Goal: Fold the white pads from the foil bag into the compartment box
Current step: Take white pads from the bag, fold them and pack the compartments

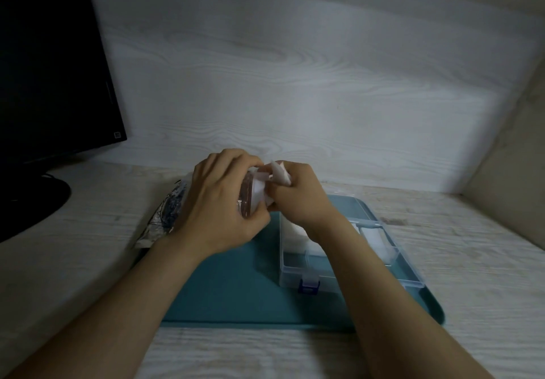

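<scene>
Gripping the foil bag near its open mouth, the left hand curls its fingers and thumb round the bag and holds it above the far left corner of the teal tray. The bag's printed, crinkled tail trails out to the left behind the wrist and reaches down to the tabletop. At the mouth, a reddish-brown inner surface shows between the fingers.

The right hand meets the left at the mouth of the bag, its fingers closed in a pinch on a white pad. The pad sticks up above the knuckles as a crumpled white flap, and more white material shows between the two hands; how much of it sits inside the bag cannot be told.

Below the right wrist, a clear compartment box stands open on the right half of the tray, with a blue latch on its near wall. White pads lie in a far left compartment and in a compartment on the right side, partly hidden by the forearm. The near left compartment shows only the tray's teal through its floor.

A dark monitor stands on the tabletop at the far left, well apart from the tray. A pale wood-grain panel rises behind everything.
</scene>
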The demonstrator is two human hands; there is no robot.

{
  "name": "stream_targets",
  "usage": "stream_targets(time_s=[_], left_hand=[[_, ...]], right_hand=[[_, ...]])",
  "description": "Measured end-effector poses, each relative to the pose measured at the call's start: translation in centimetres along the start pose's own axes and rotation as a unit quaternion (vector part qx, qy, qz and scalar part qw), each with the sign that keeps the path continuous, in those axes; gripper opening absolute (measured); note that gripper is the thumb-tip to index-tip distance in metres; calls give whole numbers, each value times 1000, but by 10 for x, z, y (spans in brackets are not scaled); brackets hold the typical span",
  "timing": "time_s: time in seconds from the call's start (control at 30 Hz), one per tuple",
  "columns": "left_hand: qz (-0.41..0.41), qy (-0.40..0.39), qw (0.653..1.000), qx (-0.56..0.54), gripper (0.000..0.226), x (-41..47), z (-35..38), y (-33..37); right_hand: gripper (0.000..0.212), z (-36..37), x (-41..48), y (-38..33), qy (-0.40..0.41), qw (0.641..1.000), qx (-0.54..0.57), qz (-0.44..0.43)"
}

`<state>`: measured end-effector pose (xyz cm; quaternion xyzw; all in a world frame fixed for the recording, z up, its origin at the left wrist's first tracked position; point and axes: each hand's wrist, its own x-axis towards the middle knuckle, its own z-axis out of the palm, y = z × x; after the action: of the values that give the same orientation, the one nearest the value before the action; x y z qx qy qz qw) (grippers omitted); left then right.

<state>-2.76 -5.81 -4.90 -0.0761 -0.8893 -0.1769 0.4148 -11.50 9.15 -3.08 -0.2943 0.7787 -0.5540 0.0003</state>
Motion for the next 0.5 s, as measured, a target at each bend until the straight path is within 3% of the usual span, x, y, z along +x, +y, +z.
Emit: stream_targets(time_s=[0.37, 0.5], left_hand=[[-12, 9, 1000, 6, 38, -1, 6, -4], [-26, 18, 999, -1, 42, 0, 9, -3]], right_hand=[[29, -11, 3, -3, 74, 997, 2, 29], [32, -11, 2, -4, 76, 996, 28, 47]])
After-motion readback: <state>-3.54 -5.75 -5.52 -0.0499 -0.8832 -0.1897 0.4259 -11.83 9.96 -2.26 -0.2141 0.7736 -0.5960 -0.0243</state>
